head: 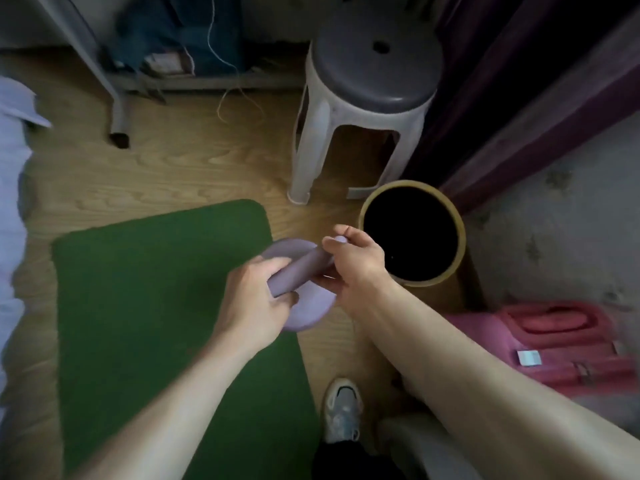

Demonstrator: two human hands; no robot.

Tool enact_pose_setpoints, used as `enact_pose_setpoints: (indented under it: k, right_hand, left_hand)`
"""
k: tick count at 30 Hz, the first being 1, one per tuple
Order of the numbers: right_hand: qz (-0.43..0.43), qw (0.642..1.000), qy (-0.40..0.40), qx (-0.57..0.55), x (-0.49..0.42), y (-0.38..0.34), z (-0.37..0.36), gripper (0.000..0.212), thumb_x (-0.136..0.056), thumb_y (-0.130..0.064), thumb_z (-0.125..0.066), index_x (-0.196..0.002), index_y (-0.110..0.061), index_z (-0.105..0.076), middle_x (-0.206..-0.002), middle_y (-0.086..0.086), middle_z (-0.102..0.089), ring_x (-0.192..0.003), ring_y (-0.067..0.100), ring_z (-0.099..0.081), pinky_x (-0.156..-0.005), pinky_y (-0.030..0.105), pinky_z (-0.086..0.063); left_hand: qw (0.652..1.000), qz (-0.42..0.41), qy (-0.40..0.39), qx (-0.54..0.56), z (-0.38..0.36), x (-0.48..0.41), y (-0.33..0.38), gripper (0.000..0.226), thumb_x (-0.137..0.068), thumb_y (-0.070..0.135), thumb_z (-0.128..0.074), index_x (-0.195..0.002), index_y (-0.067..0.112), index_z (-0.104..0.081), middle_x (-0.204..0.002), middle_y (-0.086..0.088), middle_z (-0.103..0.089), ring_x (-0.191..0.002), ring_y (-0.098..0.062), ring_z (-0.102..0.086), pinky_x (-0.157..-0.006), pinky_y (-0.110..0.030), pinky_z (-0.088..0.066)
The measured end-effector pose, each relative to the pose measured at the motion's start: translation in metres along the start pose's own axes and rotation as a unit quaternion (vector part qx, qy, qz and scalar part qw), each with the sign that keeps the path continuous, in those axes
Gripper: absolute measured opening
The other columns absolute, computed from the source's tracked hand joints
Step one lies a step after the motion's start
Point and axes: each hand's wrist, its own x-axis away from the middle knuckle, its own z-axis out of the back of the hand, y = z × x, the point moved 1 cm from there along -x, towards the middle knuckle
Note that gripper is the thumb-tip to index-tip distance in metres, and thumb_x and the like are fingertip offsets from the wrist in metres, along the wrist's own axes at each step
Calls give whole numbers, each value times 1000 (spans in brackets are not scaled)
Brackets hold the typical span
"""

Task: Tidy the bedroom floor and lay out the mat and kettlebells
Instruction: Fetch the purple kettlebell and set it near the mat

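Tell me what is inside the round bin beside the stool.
Inside the bin only a black hollow shows within its tan rim; whether anything lies in it is too dark to tell. The right hand, gripping the kettlebell handle, covers the rim's left edge.

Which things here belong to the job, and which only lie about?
Job: purple kettlebell, held by left hand and right hand; green mat.
Lying about: stool, round bin, pink bundle.
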Motion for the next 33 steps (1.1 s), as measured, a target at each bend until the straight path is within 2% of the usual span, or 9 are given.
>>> enact_pose_setpoints:
  k: [3, 10, 13, 16, 22, 26, 29, 31, 33]
  right_hand:
    - [-32, 999, 14, -16, -53, 23, 9, 20, -94, -1, -60, -105, -17, -60, -95, 7, -63, -94, 29, -63, -58, 44, -58]
    - [-48, 998, 27, -16, -135, 65, 20, 30, -95, -1, -60, -123, -11, -57, -118, 17, -60, -111, 37, -62, -62, 45, -57]
    - [-57, 995, 45, -62, -158, 76, 23, 32, -96, 1, -57, -125, -11, -57, -112, 13, -61, -116, 39, -59, -74, 51, -55]
    - [-57, 992, 63, -98, -174, 85, 25, 33, -96, 2, -56, -126, -12, -57, -107, 11, -60, -116, 40, -59, -85, 55, -53]
    - [-48, 990, 67, -112, -196, 91, 28, 32, -94, 3, -59, -122, -12, -58, -112, 14, -61, -115, 38, -60, -81, 51, -54]
    - [-44, 991, 64, -112, -209, 101, 29, 32, -93, 4, -59, -118, -16, -57, -119, 16, -60, -117, 40, -60, -76, 45, -54]
    - [-46, 992, 42, -109, -214, 103, 30, 45, -91, 2, -62, -133, -13, -54, -123, 17, -60, -102, 32, -63, -68, 37, -56]
    - [-58, 993, 16, -102, -211, 96, 29, 46, -91, -4, -63, -135, -10, -54, -126, 18, -63, -89, 28, -64, -66, 37, -57]
    - [-78, 993, 5, -89, -202, 86, 29, 41, -92, -9, -62, -133, -5, -56, -123, 20, -65, -88, 27, -65, -67, 37, -58]
  left_hand:
    - [1000, -16, -7, -21, -42, -28, -30, 38, -67, 0, -73, -96, 24, -76, -82, 7, -65, -77, -17, -60, -63, -19, -43]
    - [997, -39, -44, -48, -105, -71, -83, 35, -69, -2, -68, -94, 22, -74, -79, 3, -62, -77, -22, -60, -65, -32, -46]
    - [996, -41, -59, -56, -124, -84, -95, 37, -71, -2, -67, -98, 23, -74, -82, 3, -58, -80, -20, -58, -66, -27, -38]
    - [993, -53, -78, -73, -137, -99, -103, 37, -72, -3, -67, -97, 23, -74, -87, 1, -62, -85, -23, -59, -75, -33, -47]
    - [993, -49, -82, -76, -151, -118, -114, 33, -71, -1, -70, -96, 20, -73, -91, -2, -66, -87, -25, -61, -79, -38, -50]
    - [992, -42, -90, -72, -164, -126, -123, 36, -73, -2, -69, -100, 21, -73, -95, -1, -66, -96, -26, -61, -84, -34, -48]
    - [992, -29, -90, -82, -170, -129, -128, 40, -80, 0, -67, -114, 20, -70, -116, -7, -67, -122, -29, -54, -99, -29, -35]
    - [991, -24, -93, -94, -169, -129, -127, 41, -83, 2, -65, -122, 18, -66, -126, -11, -63, -128, -31, -49, -103, -28, -30]
    - [992, -6, -86, -95, -162, -126, -122, 42, -85, 6, -65, -126, 17, -63, -130, -10, -60, -128, -31, -48, -105, -30, -32]
